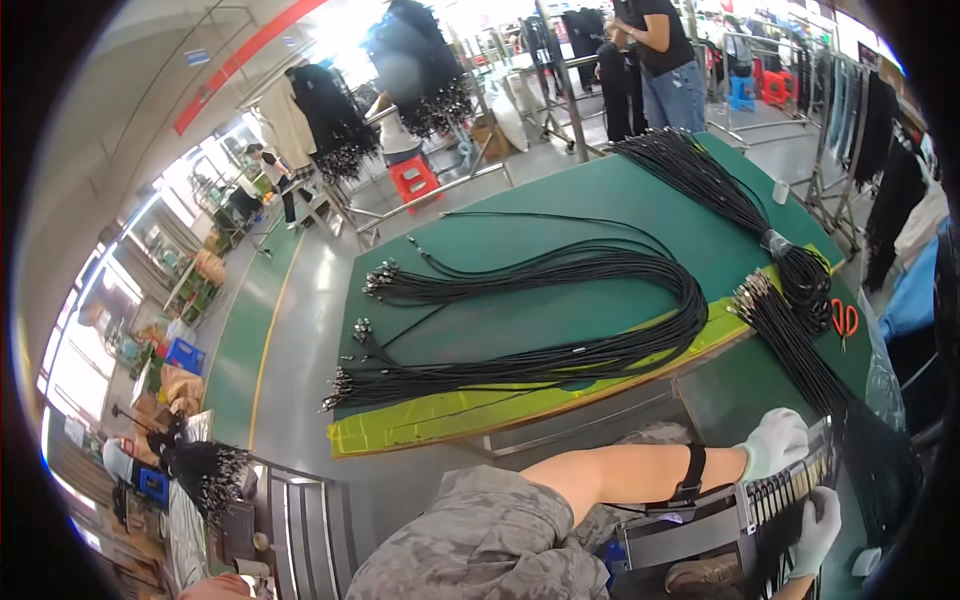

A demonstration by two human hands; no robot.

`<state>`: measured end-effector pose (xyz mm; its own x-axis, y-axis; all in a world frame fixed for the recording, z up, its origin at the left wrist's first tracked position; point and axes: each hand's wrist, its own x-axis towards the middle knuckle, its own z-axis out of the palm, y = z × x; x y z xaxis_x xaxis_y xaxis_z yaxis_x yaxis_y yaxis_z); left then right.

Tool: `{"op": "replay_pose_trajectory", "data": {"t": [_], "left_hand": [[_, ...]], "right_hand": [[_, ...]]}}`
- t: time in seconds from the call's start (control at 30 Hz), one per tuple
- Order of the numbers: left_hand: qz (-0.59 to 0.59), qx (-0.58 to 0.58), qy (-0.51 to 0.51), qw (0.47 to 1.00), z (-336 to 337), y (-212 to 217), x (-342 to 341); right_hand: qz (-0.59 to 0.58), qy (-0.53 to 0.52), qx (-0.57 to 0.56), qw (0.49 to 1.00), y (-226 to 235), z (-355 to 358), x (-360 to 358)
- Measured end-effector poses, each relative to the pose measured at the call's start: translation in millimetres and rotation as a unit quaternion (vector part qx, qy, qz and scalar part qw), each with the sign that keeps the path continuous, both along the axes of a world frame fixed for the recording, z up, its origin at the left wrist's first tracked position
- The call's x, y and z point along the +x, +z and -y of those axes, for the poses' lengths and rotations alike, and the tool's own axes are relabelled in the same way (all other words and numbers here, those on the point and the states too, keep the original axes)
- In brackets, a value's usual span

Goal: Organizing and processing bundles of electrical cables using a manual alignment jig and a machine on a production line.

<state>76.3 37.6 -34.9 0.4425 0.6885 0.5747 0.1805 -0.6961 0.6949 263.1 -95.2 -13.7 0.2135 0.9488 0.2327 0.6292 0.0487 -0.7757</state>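
My left hand (pixel 775 442), in a white glove, is closed at the far end of a slotted metal fixture (pixel 690 545); whatever its fingers grip is hidden. In a white glove too, my right hand (pixel 820 530) is at the fixture's near right side with its fingers bent together. What they hold cannot be made out. A row of pale slotted pieces (pixel 790 487) runs along the fixture between both hands. Black cords (pixel 875 470) hang down just beyond it, and a bundle of black cables with metal ends (pixel 785 335) leads toward them.
Long black cables (pixel 560 268) lie looped on the green table (pixel 530 225), which has a yellow front strip. A tied black bundle (pixel 700 185) sits at its far right. Orange-handled scissors (pixel 845 320) lie at the right. A person (pixel 665 60) stands behind the table, near garment racks.
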Motion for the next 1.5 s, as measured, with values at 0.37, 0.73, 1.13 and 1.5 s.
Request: {"op": "replay_pose_trajectory", "data": {"t": [0.37,0.73,1.13,1.5], "left_hand": [[0.016,0.082,-0.007,0.996,-7,21,-18],[-0.122,-0.019,-0.043,0.991,-13,18,-20],[-0.136,-0.009,-0.038,0.99,-18,16,-28],[-0.147,-0.028,-0.069,0.986,-10,19,-22]], "right_hand": [[0.139,-0.056,0.013,0.989,35,10,-27],[0.289,-0.064,0.026,0.955,28,5,-19],[0.36,-0.076,0.066,0.928,23,-3,-25],[0.312,-0.063,0.038,0.947,26,-4,-32]]}}
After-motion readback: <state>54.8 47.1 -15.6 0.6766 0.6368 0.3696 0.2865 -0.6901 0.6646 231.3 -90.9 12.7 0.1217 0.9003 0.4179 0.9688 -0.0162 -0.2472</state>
